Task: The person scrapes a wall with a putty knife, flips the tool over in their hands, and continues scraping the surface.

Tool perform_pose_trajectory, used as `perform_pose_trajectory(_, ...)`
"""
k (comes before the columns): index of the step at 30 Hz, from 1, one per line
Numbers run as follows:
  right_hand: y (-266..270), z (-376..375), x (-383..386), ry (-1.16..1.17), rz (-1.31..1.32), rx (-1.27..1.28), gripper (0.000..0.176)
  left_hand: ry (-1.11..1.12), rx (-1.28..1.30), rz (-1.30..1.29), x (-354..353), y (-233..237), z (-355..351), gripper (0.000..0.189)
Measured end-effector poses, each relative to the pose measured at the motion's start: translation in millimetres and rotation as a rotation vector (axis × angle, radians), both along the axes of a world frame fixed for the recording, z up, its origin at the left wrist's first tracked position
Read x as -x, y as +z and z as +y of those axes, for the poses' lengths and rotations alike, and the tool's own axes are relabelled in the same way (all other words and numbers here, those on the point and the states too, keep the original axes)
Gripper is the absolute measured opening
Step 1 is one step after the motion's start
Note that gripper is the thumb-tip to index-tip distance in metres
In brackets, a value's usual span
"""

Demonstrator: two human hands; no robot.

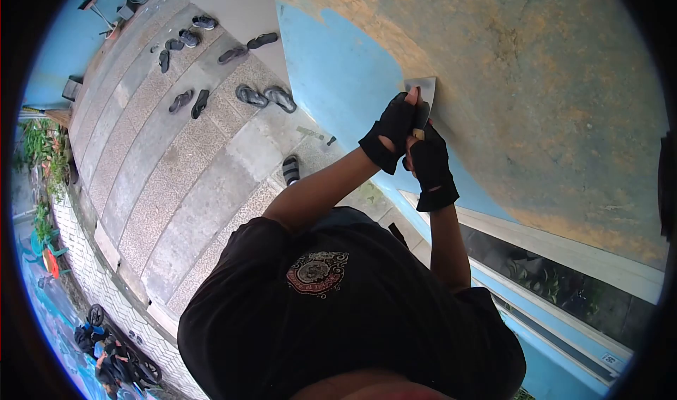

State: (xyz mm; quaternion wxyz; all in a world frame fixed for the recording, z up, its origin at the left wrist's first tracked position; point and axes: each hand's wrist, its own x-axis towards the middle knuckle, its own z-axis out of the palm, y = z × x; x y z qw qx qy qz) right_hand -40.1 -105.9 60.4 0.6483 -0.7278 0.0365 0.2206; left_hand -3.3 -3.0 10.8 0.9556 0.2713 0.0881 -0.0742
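Observation:
A putty knife (427, 87) with a wide metal blade lies against the wall (529, 111), its edge up at the border between blue paint and bare brownish plaster. My left hand (395, 126), in a black fingerless glove, is closed at the blade end, with a finger reaching onto the metal. Just below and to the right, my right hand (431, 161), gloved alike, wraps around the handle, of which a small light-brown piece shows. The fingers hide most of the handle. Blue paint (345, 68) still covers the wall to the left of the hands.
Several sandals and slippers (264, 97) lie on the tiled floor (190, 160) at left. Below the wall runs a pale ledge (564, 241), with a window frame (543, 329) beneath. A motorcycle (134, 361) and plants (53, 160) stand at far left.

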Motion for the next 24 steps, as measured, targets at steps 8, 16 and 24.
perform_pose_trajectory(8,-43,-5,-1,0.091,-0.323,0.346,0.008,0.011,-0.003,0.036,1,-21,1,0.052)
perform_pose_trajectory(16,-46,10,-5,0.15,-0.686,0.47,0.012,-0.031,0.114,-0.036,-6,-43,15,0.051)
perform_pose_trajectory(24,-56,9,4,0.048,-0.465,0.306,0.013,-0.085,0.032,-0.028,2,-45,7,0.054)
